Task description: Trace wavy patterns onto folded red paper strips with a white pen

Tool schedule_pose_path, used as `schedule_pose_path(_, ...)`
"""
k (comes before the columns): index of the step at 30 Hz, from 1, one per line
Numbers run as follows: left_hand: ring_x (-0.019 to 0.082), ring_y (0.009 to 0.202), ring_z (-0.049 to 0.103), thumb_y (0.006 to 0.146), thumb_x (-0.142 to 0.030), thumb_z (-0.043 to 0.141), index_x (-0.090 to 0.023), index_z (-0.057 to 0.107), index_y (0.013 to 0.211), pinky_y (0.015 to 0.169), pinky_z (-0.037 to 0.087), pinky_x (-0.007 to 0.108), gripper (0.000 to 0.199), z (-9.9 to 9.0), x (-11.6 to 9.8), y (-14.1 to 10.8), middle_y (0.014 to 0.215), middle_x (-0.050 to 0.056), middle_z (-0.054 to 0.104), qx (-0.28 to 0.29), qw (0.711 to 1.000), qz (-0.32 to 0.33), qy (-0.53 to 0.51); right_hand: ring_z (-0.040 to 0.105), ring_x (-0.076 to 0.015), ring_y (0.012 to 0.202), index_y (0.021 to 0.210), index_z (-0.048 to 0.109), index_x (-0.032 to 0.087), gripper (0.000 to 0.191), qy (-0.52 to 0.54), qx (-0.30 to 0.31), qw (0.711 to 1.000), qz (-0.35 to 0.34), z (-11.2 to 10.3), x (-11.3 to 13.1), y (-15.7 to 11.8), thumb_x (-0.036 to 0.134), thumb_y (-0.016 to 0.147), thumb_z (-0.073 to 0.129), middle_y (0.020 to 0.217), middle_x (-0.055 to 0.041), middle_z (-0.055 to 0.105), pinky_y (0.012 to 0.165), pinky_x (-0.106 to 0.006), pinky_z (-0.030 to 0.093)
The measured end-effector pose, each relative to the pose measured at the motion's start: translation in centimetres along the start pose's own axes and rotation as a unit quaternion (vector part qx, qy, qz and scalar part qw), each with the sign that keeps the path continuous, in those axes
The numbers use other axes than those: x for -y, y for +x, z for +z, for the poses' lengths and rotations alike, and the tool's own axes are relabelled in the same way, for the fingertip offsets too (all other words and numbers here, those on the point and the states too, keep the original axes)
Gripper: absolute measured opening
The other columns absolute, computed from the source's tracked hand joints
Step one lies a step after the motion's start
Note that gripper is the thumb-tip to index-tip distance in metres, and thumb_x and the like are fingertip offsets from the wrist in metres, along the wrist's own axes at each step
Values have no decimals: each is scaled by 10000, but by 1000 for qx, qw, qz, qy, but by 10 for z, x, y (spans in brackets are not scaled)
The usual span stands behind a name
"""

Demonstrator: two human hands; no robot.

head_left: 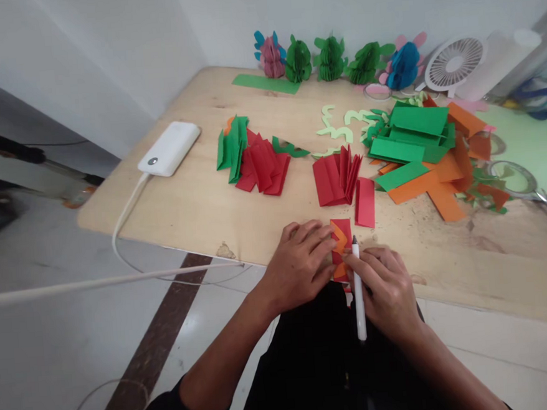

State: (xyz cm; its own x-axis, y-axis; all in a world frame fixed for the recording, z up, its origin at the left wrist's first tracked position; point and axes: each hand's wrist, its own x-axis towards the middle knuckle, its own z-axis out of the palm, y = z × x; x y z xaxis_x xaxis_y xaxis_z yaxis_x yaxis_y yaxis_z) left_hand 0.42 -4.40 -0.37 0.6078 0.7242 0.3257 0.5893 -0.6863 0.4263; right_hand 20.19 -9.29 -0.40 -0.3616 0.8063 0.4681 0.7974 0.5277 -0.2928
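At the front edge of the wooden table, a small red paper piece (345, 227) lies with an orange paper cut-out (339, 238) on top. My left hand (299, 262) rests from the left, fingers laid over the side of these papers and partly covering them. On the right, my right hand (384, 284) is closed around a white pen (360, 305), dark tip pointing away from me. Its fingertips touch or nearly touch the orange cut-out. Just beyond are a red strip (364, 203) and a stack of folded red papers (337, 178).
Folded green papers (232, 145) and more red ones (264, 165) lie left, near a white power bank (169, 148) with a cable. Green and orange papers (413, 136) are piled right, near scissors (515, 179). Paper honeycomb figures (331, 58) and a fan (454, 64) line the back.
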Motion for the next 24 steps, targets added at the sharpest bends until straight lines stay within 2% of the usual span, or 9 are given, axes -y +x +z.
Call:
schedule_pose_path(6, 318, 1309, 470, 923, -304, 508, -148, 635, 1171, 1053, 383, 527, 319, 0, 0, 0, 1352, 131, 607, 8, 1000, -2, 3, 578, -238, 904, 1121, 643, 161, 264, -6, 0, 1000, 2, 0, 0, -1, 76, 912, 505, 897, -74, 712, 789, -377, 424)
schedule_pose_path(11, 314, 1310, 470, 925, -313, 499, -157, 628, 1182, 1059, 372, 526, 327, -1, 0, 0, 1357, 122, 605, 8, 1000, -4, 6, 587, -247, 938, 1164, 625, 166, 293, -4, -1, 1000, 2, 2, -1, -3, 85, 912, 500, 972, -88, 714, 819, -388, 438)
schedule_pose_path(16, 315, 1310, 471, 921, -321, 507, -157, 631, 1177, 1065, 365, 528, 329, -1, -1, 0, 1352, 123, 608, 7, 1000, -3, 4, 585, -242, 905, 1161, 625, 161, 278, -5, -5, 1000, 8, 2, -1, -3, 100, 916, 509, 918, -82, 700, 801, -382, 440)
schedule_pose_path(24, 317, 1316, 468, 929, -325, 504, -161, 631, 1182, 1069, 370, 529, 327, 1, 0, -1, 1351, 125, 607, 5, 1000, 1, 14, 589, -241, 919, 1162, 643, 154, 288, -4, 6, 1000, 8, 1, -2, -2, 100, 914, 504, 941, -88, 715, 805, -386, 436)
